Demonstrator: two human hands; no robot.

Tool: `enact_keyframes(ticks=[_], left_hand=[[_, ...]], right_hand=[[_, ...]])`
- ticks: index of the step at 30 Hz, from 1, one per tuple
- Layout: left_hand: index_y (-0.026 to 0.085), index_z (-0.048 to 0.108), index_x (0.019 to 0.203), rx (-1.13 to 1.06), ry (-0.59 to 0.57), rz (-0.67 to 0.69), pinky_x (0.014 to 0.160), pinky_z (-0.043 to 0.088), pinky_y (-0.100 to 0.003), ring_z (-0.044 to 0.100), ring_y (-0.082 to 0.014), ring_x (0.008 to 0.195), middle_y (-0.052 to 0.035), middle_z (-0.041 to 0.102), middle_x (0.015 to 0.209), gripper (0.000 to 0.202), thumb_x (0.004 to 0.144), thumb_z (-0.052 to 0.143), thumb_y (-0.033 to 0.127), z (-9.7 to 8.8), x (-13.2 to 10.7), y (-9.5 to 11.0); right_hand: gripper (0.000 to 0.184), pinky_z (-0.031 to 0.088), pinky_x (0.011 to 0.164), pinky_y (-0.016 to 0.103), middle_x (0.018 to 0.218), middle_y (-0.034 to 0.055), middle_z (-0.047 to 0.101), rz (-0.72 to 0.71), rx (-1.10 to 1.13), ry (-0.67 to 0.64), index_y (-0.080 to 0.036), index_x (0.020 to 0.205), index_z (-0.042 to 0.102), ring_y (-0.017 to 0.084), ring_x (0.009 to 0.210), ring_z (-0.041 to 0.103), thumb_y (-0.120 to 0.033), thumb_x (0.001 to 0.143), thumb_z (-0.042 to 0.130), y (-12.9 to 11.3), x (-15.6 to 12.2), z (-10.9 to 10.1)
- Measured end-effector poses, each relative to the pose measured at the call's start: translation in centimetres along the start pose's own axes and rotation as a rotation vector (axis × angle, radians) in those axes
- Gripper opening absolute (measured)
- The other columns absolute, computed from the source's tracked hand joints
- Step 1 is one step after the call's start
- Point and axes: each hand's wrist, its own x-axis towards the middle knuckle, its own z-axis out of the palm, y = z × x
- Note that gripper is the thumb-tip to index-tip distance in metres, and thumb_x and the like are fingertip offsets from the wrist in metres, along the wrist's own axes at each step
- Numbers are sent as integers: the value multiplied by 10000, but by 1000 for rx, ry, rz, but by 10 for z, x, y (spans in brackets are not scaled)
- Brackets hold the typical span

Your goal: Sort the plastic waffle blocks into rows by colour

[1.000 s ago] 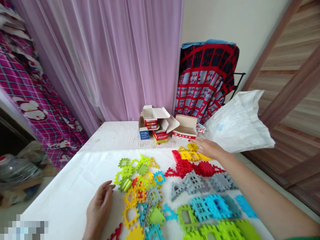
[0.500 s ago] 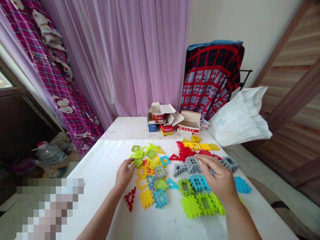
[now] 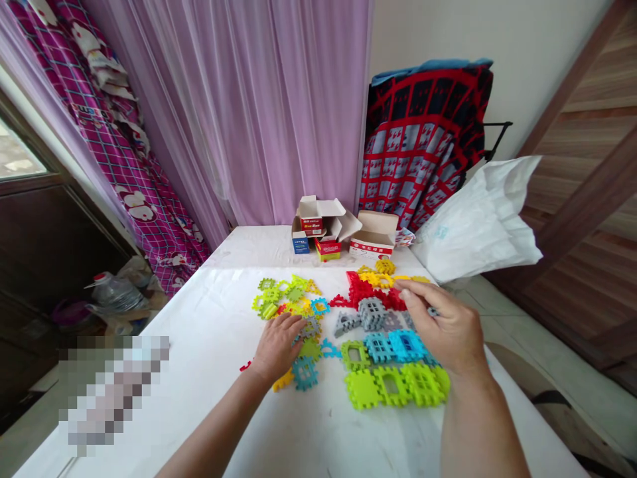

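My left hand [image 3: 281,342] lies palm down over a mixed pile of toothed plastic building tiles, its fingers stretched across a grey tile [image 3: 311,326] and yellow ones. A green tile [image 3: 310,349] and a blue window tile [image 3: 304,374] show beside it. My right hand [image 3: 448,325] is at the right, thumb and forefinger brought close together in a pinch by the red tiles [image 3: 365,292]. What the pinch holds, if anything, is hidden. Nearby stand a grey tile stack [image 3: 371,313], blue tiles [image 3: 379,347] and lime-green tiles [image 3: 362,389].
Opened small boxes [image 3: 326,232] stand at the table's far end. A white bag [image 3: 482,219] leans at the right edge, past the yellow tiles [image 3: 383,280]. Purple curtains [image 3: 279,113] hang behind the white-covered table [image 3: 199,372].
My left hand has moved right, from the pile's left edge onto its middle. My right hand has shifted away from the grey stack, outward and to the right. The view has tilted slightly.
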Motion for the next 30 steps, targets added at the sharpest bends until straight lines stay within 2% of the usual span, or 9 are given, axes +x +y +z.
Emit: enact_keyframes(ticks=[3,7,12,15,17,20,22,26,30], left_hand=[[258,617,1196,92,-142,20,999,367,-475,535,-281,1187,-70,660,1230,415,793,583,162,-10,17,10],[226,667,1066,140,-191,32,955,378,-439,605,-266,1080,-101,703,1118,285,805,568,168,-21,25,15],[200,685,917,54,-97,-114,849,434,-377,657,-238,895,-100,721,874,247,897,446,259,-25,21,7],[210,684,869,-294,122,-411,773,466,-336,652,-221,834,-65,704,842,238,857,513,375,-24,18,7],[206,678,848,-629,226,-605,682,484,-293,642,-186,746,-35,679,781,302,812,550,477,-26,16,16],[181,658,842,-1150,197,-773,532,459,-226,591,-115,590,-5,632,728,451,677,661,600,-33,15,38],[170,638,806,-1448,178,-832,488,422,-184,559,-75,552,10,620,739,516,518,798,568,-41,14,54],[175,604,789,-1583,167,-825,473,395,-160,539,-52,528,22,630,735,547,433,867,497,-52,12,74],[191,593,821,-1544,133,-776,490,399,-172,576,-77,569,15,663,758,528,480,845,506,-50,9,81]], right_hand=[[187,555,748,282,938,32,747,42,-37,31,-230,965,710,176,788,703,-269,882,547,3,0,-14],[195,547,708,270,921,34,749,97,-82,99,-218,969,713,161,714,691,-281,880,551,8,-2,-32],[211,538,682,271,887,36,751,162,-72,138,-211,965,717,160,676,681,-300,880,545,10,-3,-37],[214,534,695,274,891,35,749,145,-32,92,-212,974,717,162,691,684,-294,878,544,5,-1,-28],[214,532,739,279,917,40,748,115,6,31,-211,969,719,171,751,692,-280,877,537,-2,0,-17],[225,523,786,282,955,40,742,90,44,-148,-221,968,717,177,835,690,-254,876,515,-16,-1,3],[238,518,780,287,987,38,734,102,32,-313,-230,1008,706,177,845,684,-246,868,515,-27,-4,14],[366,493,815,301,1111,47,697,136,-13,-573,-254,1198,627,189,904,667,-252,839,554,-45,-9,27],[464,488,771,288,1065,38,710,200,27,-662,-259,1265,579,177,807,671,-300,803,610,-56,-9,33]])
